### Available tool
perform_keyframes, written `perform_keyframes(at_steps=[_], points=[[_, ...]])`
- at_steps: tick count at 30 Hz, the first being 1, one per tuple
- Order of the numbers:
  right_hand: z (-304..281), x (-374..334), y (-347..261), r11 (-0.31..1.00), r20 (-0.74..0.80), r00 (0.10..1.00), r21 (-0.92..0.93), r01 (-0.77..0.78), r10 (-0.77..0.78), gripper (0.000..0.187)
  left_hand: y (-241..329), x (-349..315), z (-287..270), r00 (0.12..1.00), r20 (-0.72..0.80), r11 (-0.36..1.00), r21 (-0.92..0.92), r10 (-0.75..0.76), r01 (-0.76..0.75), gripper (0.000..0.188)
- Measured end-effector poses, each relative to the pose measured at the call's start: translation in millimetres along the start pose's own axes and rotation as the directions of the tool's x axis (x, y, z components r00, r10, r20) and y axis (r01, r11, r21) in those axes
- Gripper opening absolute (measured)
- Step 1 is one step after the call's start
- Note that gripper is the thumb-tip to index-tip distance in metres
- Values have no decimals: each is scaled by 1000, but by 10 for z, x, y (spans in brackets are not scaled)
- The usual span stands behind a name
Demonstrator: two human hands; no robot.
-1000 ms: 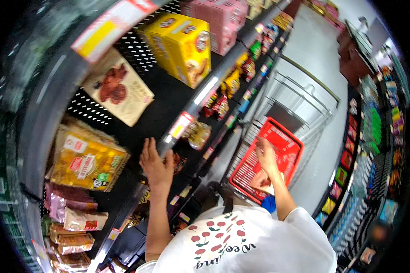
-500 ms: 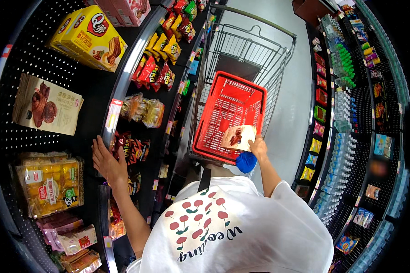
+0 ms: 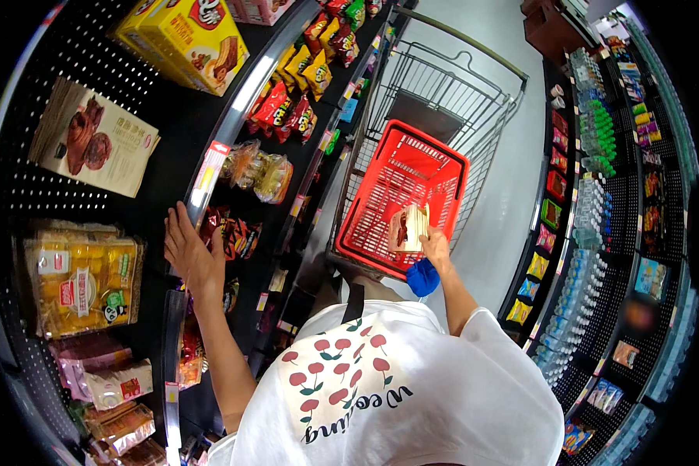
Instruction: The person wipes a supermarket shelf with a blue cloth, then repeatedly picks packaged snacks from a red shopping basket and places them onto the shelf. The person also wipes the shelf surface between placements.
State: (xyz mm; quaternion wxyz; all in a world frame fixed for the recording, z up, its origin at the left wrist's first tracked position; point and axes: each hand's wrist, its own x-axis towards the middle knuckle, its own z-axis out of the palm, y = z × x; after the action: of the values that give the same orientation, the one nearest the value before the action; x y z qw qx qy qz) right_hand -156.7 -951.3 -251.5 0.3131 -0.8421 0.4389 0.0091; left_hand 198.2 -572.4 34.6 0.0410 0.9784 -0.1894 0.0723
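My right hand (image 3: 436, 247) grips a cream pastry box (image 3: 408, 229) by its edge, over the near end of a red shopping basket (image 3: 345, 225). Dark brown pastries are pictured on the box, and its pale side shows. The basket sits at the near end of a metal shopping cart (image 3: 485, 128). On the black shelf's front edge lies my left hand (image 3: 192, 252), fingers stretched out and holding nothing. A similar cream pastry box (image 3: 105, 140) stands on that shelf, beyond the left hand.
A yellow box (image 3: 182, 46) and clear-packed yellow buns (image 3: 81, 283) flank the shelf's cream box. Snack bags (image 3: 276, 109) fill a lower shelf. Beside my right wrist is a bunched blue thing (image 3: 422, 277). Bottles (image 3: 575, 295) line shelves across the aisle on the right.
The box in my right hand has turned, so more of its side shows. My left hand has slid a little farther along the shelf edge. The whole view has shifted slightly.
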Motion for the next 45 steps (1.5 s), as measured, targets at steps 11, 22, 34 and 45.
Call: perform_keyframes(at_steps=[11,22,34,45], points=[[-1893,268,-1373,875,-59,966,412,253,-251,15,-68,-24,-131,982,-190,959,-275,14,-67,65],[-3016,432,-3156,691,108,831,619,373,-545,19,729,5,-169,905,196,291,-953,376,86,91],[-2263,518,-4617,613,369,559,710,347,-743,20,557,-559,53,802,434,-186,-821,410,540,82],[-1537,-49,-4799,575,404,471,758,307,-784,86,-45,-632,-203,946,317,-260,-921,-63,291,68]])
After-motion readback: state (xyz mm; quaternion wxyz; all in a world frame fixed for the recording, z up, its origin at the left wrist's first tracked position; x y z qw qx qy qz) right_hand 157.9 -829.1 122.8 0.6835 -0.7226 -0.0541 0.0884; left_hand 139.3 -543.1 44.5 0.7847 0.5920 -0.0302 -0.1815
